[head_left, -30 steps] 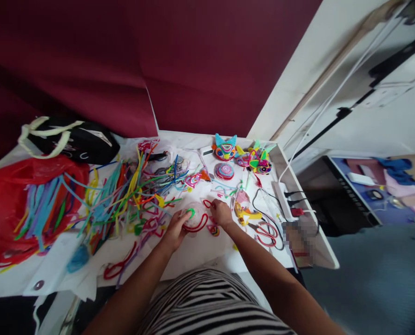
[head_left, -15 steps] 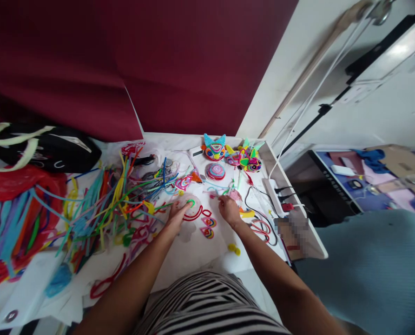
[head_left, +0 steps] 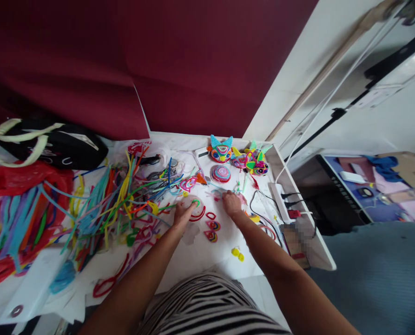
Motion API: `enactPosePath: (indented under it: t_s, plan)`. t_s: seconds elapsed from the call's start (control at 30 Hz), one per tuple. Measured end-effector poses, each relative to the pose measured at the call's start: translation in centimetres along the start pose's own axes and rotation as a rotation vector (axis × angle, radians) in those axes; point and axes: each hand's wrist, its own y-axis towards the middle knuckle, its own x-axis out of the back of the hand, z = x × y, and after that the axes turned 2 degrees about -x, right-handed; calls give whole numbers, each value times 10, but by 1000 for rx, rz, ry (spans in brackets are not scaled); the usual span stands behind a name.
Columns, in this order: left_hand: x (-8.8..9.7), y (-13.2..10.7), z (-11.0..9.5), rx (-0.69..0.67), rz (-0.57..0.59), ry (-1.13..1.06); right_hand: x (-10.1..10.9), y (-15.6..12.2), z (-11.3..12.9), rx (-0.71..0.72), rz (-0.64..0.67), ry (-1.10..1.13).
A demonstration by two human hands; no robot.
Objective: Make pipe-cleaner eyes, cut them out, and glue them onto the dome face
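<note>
My left hand (head_left: 182,214) is closed on the near left edge of a pale round disc (head_left: 189,201), its thumb by a small green pipe-cleaner coil (head_left: 196,203). A red pipe cleaner (head_left: 199,217) curves along the disc's lower right rim. My right hand (head_left: 231,204) is closed a little to the right, low over the table; its fingertips are turned away, so what they hold is hidden. Between and below the hands lie a small red loop (head_left: 211,216) and two rainbow-striped drop-shaped pieces (head_left: 213,225). A pink-and-blue coiled round piece (head_left: 220,173) sits beyond the hands.
Bundles of coloured pipe cleaners (head_left: 99,204) cover the left side, beside a red bag (head_left: 54,174) and a black bag (head_left: 71,149). Finished animal-like figures (head_left: 221,151) stand at the back. At right are a power strip (head_left: 279,201), cables and the table's raised edge (head_left: 319,242).
The whole view has shifted slightly. My right hand has turned so its back now hides the fingertips. My left hand stays on the disc.
</note>
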Motion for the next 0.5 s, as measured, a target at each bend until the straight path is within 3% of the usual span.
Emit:
enactPosePath:
  t_s: [0.1,0.23,0.4,0.5]
  plan:
    - [6,0,-8,16,15,136,8,-10,-2,26,-1,46]
    - [19,-4,-22,-96,29,261,15,-28,-4,83,19,155]
    - [42,-18,-42,-385,7,288,15,-52,-5,173,69,307]
    - [53,-30,-51,-589,85,251,12,-67,-4,214,86,362]
